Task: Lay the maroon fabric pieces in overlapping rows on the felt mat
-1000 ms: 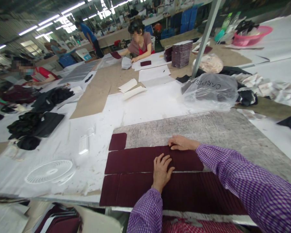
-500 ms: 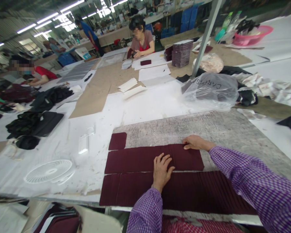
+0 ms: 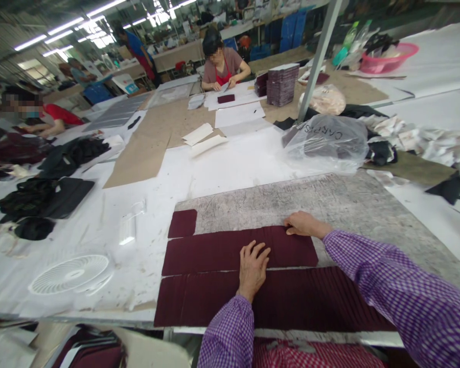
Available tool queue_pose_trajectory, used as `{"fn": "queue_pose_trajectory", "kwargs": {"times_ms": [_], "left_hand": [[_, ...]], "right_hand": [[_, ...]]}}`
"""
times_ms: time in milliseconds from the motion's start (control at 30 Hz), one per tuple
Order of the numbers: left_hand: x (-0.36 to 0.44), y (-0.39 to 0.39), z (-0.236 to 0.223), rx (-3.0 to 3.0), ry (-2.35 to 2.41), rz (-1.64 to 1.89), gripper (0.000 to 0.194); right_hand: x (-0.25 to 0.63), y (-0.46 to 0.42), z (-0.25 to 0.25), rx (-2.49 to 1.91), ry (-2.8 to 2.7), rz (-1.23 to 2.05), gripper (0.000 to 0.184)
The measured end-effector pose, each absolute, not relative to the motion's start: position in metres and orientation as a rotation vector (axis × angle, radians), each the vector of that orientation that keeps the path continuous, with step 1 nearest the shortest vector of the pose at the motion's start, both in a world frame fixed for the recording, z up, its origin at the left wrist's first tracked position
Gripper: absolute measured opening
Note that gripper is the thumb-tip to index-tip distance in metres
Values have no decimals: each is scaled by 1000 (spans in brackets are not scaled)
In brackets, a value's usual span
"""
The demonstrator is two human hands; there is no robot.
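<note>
Rows of overlapping maroon fabric pieces lie before me on a grey scuffed board (image 3: 352, 220). My left hand (image 3: 253, 266) rests flat with fingers spread on the upper fabric row (image 3: 203, 250), its wrist over the lower fabric row (image 3: 302, 296). At the far edge of the upper row, towards its right end, my right hand (image 3: 304, 224) has its fingers bent and closed on the fabric edge; the fingertips are partly hidden. A small maroon fabric piece (image 3: 183, 223) sits beyond the upper row's left end.
A white fan (image 3: 71, 274) lies on the table's left side. Dark garments (image 3: 69, 197) are farther left. A clear plastic bag (image 3: 327, 145) and a metal post (image 3: 320, 59) stand beyond the board. Across the table, a person (image 3: 224, 64) works near stacked maroon pieces (image 3: 280, 86).
The whole view has shifted slightly, with the scene sliding left. My hands stay almost in place on the fabric. The person across has brought both hands down to the table.
</note>
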State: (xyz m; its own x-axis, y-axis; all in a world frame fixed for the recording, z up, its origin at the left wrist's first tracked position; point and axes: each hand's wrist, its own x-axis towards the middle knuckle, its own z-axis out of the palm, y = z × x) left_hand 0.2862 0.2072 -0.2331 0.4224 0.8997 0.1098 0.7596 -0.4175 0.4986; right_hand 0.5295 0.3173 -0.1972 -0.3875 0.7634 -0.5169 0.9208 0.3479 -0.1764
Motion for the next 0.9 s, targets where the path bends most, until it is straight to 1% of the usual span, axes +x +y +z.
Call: {"fn": "queue_pose_trajectory", "kwargs": {"times_ms": [300, 433, 600, 800, 900], "left_hand": [[286, 206, -231, 2290, 1417, 528, 36], [286, 206, -231, 2276, 1415, 526, 36], [286, 207, -230, 2256, 1410, 521, 35], [284, 209, -227, 2236, 1386, 506, 36], [288, 212, -226, 2203, 1420, 521, 31]], "right_hand": [[536, 313, -201, 1575, 2256, -646, 24], [554, 309, -206, 1657, 2244, -722, 28], [575, 303, -208, 1709, 2208, -844, 25], [582, 295, -211, 1777, 2173, -888, 25], [582, 293, -214, 1788, 2180, -890, 25]]}}
